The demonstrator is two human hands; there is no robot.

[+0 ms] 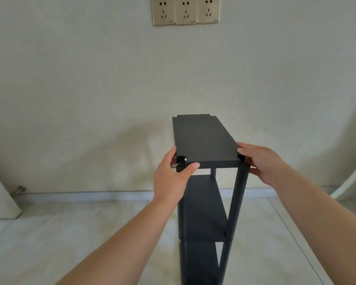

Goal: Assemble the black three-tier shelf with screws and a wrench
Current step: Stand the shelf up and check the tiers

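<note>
Big pale wall (90, 79) fills most of the view, with a tiled floor (70, 233) below it and a low skirting strip where the two meet; the black shelf (203, 212) stands upright on the floor a bit right of centre, close to the wall, and you're looking down its length from one short end. Three tiers show: the top board (201, 138) flat and level, a middle one under it, and a lower one near the bottom edge; round black posts run down the near corners, the right post (236, 202) plain to see, the left one mostly behind the forearm.

Both arms reach in from the bottom; the left hand (171, 182) wraps the near left corner of the top board, thumb along the front edge and fingers curled round the side, clenched on the board; the right hand (263, 163) does the same at the near right corner, fingers laid on top and the rest round the side, so it's gripping too.

Up top there's a row of three gold sockets (185, 10) on the wall; smallest bit is a shiny black cap (181, 159) at the left corner, sitting right between the left thumb and fingers.
</note>
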